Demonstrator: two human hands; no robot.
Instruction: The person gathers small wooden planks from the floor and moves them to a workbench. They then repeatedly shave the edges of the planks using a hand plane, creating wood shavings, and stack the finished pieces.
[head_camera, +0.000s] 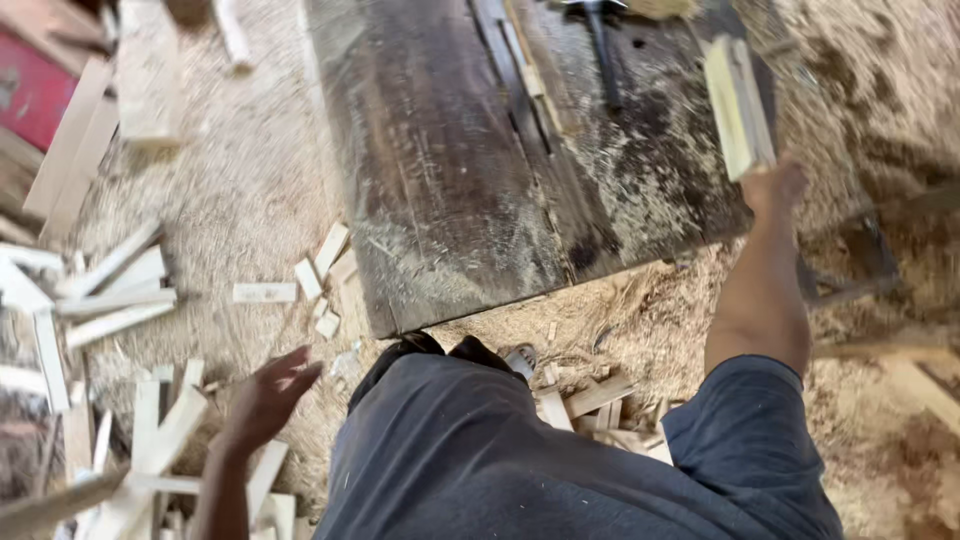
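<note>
The right hand (775, 187) is reaching out over the far right corner of the dark, sawdust-covered wooden bench (440, 200), its grip clenched around the lower end of a pale yellowish stack of short flat wood pieces (738, 105), which is standing upright just above the grip. The stack looks like two or three thin rectangular cuts pressed face to face, clean-edged and blurred by motion. The left hand (265, 400) is hanging low on the other side, fingers spread and released, holding nothing, just above a loose heap of pale wood offcuts (150, 440) lying on the sawdust-covered floor (230, 190). Judging by that heap, much cutting appears done already; the stack in the right grip is not yet set down anywhere. Beyond the right grip, a dark long-handled tool (600, 50) is lying on the bench.
</note>
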